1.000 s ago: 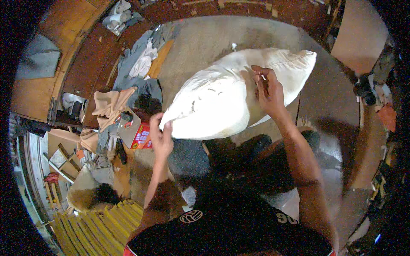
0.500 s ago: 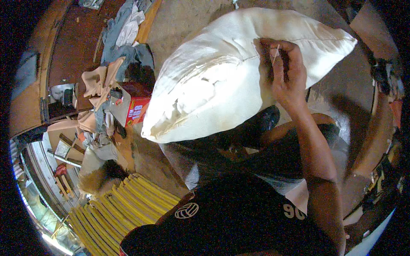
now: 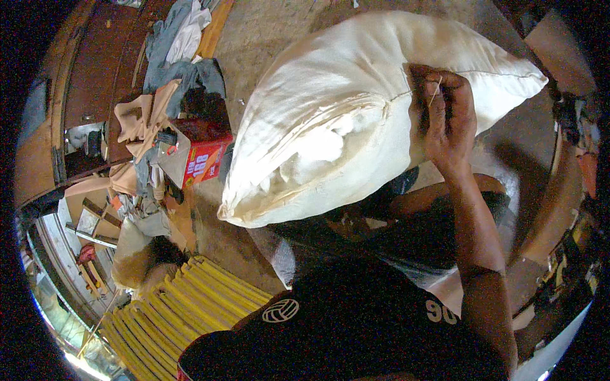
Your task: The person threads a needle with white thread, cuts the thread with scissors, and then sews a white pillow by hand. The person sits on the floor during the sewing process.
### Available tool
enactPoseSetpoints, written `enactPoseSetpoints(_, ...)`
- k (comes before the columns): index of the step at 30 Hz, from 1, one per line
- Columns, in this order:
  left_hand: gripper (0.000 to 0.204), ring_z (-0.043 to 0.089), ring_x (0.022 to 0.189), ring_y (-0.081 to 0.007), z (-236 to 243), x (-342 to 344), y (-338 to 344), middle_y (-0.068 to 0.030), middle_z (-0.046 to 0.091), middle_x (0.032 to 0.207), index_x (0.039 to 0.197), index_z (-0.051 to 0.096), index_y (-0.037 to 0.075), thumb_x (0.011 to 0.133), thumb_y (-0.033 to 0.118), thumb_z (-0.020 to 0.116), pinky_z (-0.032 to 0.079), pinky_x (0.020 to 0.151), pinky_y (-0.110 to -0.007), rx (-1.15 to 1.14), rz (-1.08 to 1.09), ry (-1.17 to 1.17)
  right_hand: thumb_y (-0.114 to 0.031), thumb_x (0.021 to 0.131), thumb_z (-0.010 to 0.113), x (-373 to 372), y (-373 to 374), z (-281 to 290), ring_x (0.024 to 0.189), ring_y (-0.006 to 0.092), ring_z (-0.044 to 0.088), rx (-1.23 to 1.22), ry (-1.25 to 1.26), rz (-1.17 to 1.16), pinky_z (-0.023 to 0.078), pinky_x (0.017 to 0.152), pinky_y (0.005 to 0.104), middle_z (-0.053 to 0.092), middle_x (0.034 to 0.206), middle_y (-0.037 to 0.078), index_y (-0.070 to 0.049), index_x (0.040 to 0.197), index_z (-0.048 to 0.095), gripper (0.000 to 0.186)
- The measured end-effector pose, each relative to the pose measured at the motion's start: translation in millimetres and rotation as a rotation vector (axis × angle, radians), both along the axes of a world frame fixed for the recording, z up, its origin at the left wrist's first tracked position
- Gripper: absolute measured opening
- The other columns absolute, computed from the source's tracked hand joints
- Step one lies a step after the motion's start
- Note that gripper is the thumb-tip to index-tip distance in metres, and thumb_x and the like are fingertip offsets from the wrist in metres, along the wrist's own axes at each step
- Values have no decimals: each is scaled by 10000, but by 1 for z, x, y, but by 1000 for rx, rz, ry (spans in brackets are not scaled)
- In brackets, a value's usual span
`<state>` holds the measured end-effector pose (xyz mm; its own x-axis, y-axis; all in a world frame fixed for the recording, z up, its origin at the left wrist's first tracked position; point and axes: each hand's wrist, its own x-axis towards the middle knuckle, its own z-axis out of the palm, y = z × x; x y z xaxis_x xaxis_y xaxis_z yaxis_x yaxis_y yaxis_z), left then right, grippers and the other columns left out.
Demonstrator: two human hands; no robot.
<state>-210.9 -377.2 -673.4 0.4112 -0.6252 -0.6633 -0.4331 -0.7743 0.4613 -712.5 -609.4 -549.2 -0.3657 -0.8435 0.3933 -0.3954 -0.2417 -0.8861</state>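
A plump cream fabric cushion (image 3: 318, 70) fills the upper middle, tilted toward me. Its near side has an open seam with white stuffing (image 3: 318, 146) showing at the left, and a stitched line runs toward the pointed right end. My right hand (image 3: 450, 124) is closed at the right part of the cushion, pinching a thin needle (image 3: 435, 90) against or just in front of the fabric by the seam. My left hand is out of sight, hidden by the cushion or my body. My dark-shorted legs (image 3: 381, 238) are folded beneath the cushion.
At the left stand a red and grey box (image 3: 206, 165) and piles of peach and grey cloth (image 3: 146, 114). A ribbed yellow item (image 3: 197, 298) lies at lower left. Dark wooden boards (image 3: 95, 76) line the upper left; clutter (image 3: 565, 120) sits along the right edge.
The cushion appears bigger and more tilted, showing its open seam, and has shifted right with my right hand. My left hand, earlier gripping the left corner, has left view. The view has shifted too.
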Motion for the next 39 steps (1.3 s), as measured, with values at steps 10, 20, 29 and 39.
enactPoseSetpoints(10, 284, 602, 978, -188, -8, 26, -9, -103, 632, 1098, 1182, 601, -55, 1032, 171, 515, 491, 891, -340, -18, -59, 30, -67, 1033, 448, 11, -7, 7, 1025, 170, 592, 55, 9, -40, 452, 942, 292, 652, 1111, 117, 20, 1146, 557, 179)
enactPoseSetpoints(20, 279, 610, 978, -188, 60, 43, -129, -108, 637, 1103, 1189, 605, -64, 1029, 150, 522, 499, 887, -341, -781, -238, -65, -118, 1003, 491, -1, -31, -10, 937, 289, 649, -142, -16, -97, 499, 859, 365, 652, 1009, 165, -10, 1080, 593, 167)
enactPoseSetpoints(29, 931, 457, 1312, -243, 186, -172, -242, -178, 481, 1417, 1469, 344, -37, 721, 124, 874, 358, 1114, -368, -1161, -668, 253, -83, 1028, 470, 17, -38, -2, 921, 202, 623, -218, 47, -79, 502, 805, 319, 638, 1017, 126, -5, 1111, 544, 137)
enactPoseSetpoints(39, 222, 576, 832, -116, 149, -154, -240, -25, 623, 903, 980, 606, 11, 821, -2, 761, 493, 759, -281, -1476, -224, 239, -80, 1053, 437, 17, -28, 9, 856, 124, 613, -221, 44, -93, 484, 636, 241, 638, 1041, 81, -45, 1120, 526, 117)
